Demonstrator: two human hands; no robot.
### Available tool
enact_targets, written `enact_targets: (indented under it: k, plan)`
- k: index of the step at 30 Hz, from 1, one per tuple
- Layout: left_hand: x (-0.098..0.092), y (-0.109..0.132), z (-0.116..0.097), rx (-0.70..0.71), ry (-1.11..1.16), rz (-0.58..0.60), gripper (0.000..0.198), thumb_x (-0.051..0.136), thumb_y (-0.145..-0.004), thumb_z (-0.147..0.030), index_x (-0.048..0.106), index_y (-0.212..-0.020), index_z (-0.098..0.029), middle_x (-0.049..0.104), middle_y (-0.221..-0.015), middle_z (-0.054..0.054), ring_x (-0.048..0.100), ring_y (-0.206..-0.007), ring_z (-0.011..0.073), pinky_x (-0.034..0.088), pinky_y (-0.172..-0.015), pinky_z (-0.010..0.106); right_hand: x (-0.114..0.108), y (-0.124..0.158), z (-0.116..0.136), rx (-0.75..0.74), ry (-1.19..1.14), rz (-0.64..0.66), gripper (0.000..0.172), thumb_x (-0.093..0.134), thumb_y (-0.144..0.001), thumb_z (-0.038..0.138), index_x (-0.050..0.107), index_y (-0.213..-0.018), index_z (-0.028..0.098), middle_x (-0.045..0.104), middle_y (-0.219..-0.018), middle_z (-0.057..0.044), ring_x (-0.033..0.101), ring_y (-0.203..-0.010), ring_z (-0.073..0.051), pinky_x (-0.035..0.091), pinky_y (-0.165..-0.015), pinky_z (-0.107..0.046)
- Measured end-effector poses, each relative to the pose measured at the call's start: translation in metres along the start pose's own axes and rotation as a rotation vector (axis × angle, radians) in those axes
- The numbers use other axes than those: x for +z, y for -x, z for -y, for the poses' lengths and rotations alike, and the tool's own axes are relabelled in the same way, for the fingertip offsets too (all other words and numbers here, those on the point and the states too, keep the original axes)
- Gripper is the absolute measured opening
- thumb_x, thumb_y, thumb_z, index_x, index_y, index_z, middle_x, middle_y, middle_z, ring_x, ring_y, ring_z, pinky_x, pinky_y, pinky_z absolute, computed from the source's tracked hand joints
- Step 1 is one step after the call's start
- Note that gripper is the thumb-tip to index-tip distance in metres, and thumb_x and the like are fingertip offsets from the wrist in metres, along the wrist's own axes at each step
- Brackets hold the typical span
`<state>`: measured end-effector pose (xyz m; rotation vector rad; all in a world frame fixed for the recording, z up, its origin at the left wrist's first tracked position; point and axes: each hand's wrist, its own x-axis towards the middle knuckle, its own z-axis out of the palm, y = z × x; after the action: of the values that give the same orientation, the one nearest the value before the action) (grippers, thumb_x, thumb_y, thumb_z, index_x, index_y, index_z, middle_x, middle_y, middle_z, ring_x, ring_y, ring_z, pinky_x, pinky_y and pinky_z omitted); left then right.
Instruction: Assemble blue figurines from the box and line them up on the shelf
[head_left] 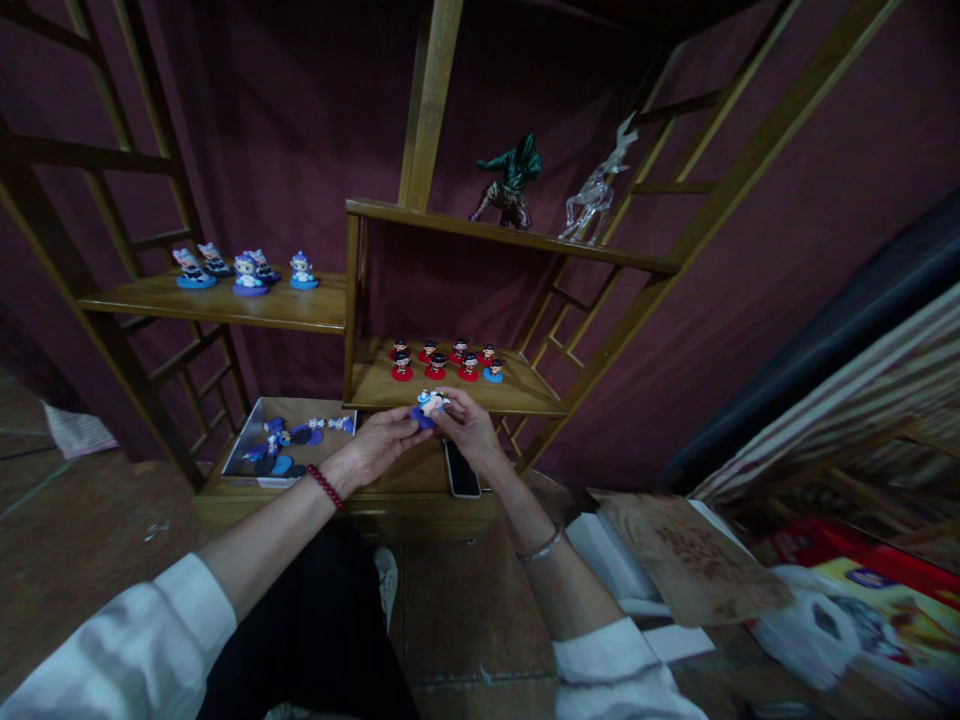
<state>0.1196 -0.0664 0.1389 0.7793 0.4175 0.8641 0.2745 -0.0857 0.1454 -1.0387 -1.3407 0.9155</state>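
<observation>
Both hands meet in front of a low wooden shelf unit [525, 398]. Between them is a small blue-and-white figurine on a blue base [427, 406]. My left hand [382, 443] cups it from below and the left, fingers curled on the base. My right hand [469, 425] pinches it from the right. A red bead bracelet rings my left wrist and a thin silver one my right. Just behind the hands stand several small red-based figurines [444, 361] on the lower shelf.
A shallow box [251, 430] of blue figurine parts sits at lower left. Several blue figurines [244, 268] stand on the left shelf. A green figure [512, 180] and a clear deer [598, 190] occupy the top shelf. A phone [461, 470] lies under my right hand. Boxes and bags lie at right.
</observation>
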Motion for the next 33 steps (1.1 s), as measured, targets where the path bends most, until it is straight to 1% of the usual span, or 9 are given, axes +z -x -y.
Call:
enact_targets:
  k: [3, 5, 12, 16, 20, 28, 33]
  plan:
    - [-0.001, -0.001, 0.002, 0.008, -0.007, -0.003, 0.02, 0.061, -0.071, -0.003, 0.068, -0.088, -0.011, 0.067, -0.094, 0.007, 0.061, -0.086, 0.0132, 0.042, -0.094, 0.03, -0.001, 0.002, 0.005, 0.026, 0.008, 0.022, 0.046, 0.067, -0.067, 0.034, 0.053, -0.109, 0.023, 0.066, -0.092, -0.002, 0.06, -0.083, -0.015, 0.049, -0.071, -0.026]
    - [-0.001, -0.001, 0.002, 0.015, -0.004, -0.007, 0.021, 0.062, -0.071, -0.004, 0.068, -0.089, -0.011, 0.066, -0.094, 0.007, 0.061, -0.085, 0.0128, 0.042, -0.092, 0.028, -0.001, 0.004, 0.009, 0.032, 0.016, 0.035, 0.049, 0.066, -0.067, 0.035, 0.052, -0.112, 0.024, 0.066, -0.092, -0.002, 0.06, -0.083, -0.015, 0.049, -0.07, -0.026]
    - [0.002, 0.004, -0.001, 0.032, -0.031, -0.022, 0.021, 0.066, -0.068, -0.006, 0.067, -0.089, -0.011, 0.066, -0.091, 0.007, 0.062, -0.081, 0.0139, 0.046, -0.081, 0.026, 0.0, 0.004, 0.013, 0.072, -0.04, 0.036, 0.043, 0.069, -0.064, 0.035, 0.056, -0.103, 0.024, 0.065, -0.089, 0.0, 0.06, -0.077, -0.014, 0.05, -0.064, -0.024]
    - [0.001, 0.005, -0.002, 0.045, -0.055, -0.011, 0.025, 0.068, -0.067, -0.007, 0.066, -0.091, -0.011, 0.066, -0.092, 0.008, 0.063, -0.083, 0.0157, 0.047, -0.074, 0.024, 0.0, 0.003, 0.013, 0.059, -0.036, 0.048, 0.041, 0.069, -0.064, 0.034, 0.057, -0.101, 0.023, 0.065, -0.089, 0.0, 0.06, -0.079, -0.014, 0.049, -0.068, -0.025]
    - [0.0, 0.007, -0.002, 0.049, -0.053, -0.009, 0.026, 0.069, -0.066, -0.008, 0.064, -0.092, -0.011, 0.066, -0.091, 0.008, 0.063, -0.083, 0.0165, 0.047, -0.072, 0.023, 0.0, 0.002, 0.014, 0.053, -0.033, 0.051, 0.041, 0.069, -0.063, 0.036, 0.057, -0.1, 0.023, 0.066, -0.088, -0.001, 0.061, -0.078, -0.014, 0.049, -0.07, -0.026]
    - [0.002, 0.011, -0.004, 0.051, -0.032, -0.032, 0.027, 0.068, -0.065, -0.003, 0.063, -0.091, -0.012, 0.065, -0.089, 0.006, 0.061, -0.081, 0.0136, 0.047, -0.073, 0.024, 0.002, 0.002, 0.015, 0.075, -0.047, 0.039, 0.043, 0.072, -0.06, 0.036, 0.056, -0.098, 0.023, 0.067, -0.087, 0.0, 0.061, -0.076, -0.014, 0.049, -0.07, -0.027]
    - [0.001, 0.012, -0.003, 0.067, -0.001, -0.033, 0.028, 0.068, -0.064, -0.003, 0.063, -0.09, -0.011, 0.064, -0.088, 0.006, 0.06, -0.081, 0.0133, 0.046, -0.074, 0.025, 0.0, 0.003, 0.017, 0.062, -0.009, 0.06, 0.04, 0.07, -0.063, 0.037, 0.055, -0.096, 0.022, 0.067, -0.087, 0.0, 0.061, -0.077, -0.013, 0.047, -0.073, -0.027]
